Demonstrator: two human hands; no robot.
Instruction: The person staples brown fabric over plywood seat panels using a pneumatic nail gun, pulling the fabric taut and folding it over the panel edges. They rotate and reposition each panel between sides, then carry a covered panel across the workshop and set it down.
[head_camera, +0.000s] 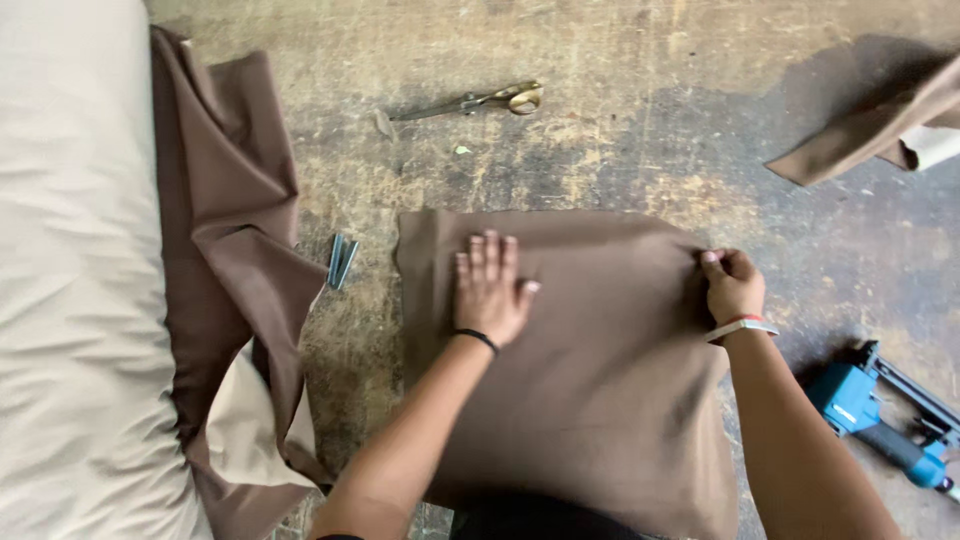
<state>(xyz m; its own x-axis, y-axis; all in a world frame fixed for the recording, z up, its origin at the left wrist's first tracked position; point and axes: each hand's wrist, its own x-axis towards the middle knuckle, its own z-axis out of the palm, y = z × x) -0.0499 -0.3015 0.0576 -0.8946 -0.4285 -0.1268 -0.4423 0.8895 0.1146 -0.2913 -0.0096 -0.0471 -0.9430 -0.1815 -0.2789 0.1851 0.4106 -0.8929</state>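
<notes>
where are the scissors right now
In the head view the scissors lie on the bare worn floor near the top centre, beyond the brown cloth that both hands rest on, apart from it.

Brown cloth (590, 400): plain matte weave, roughly square piece, spread flat over cushion-like form on worn floor. Surface mostly smooth, slight bulge and soft creases toward near edge. Pressed flat near upper left by left hand (490, 290), pinched and pulled taut at upper right corner by right hand (733, 285).
</notes>
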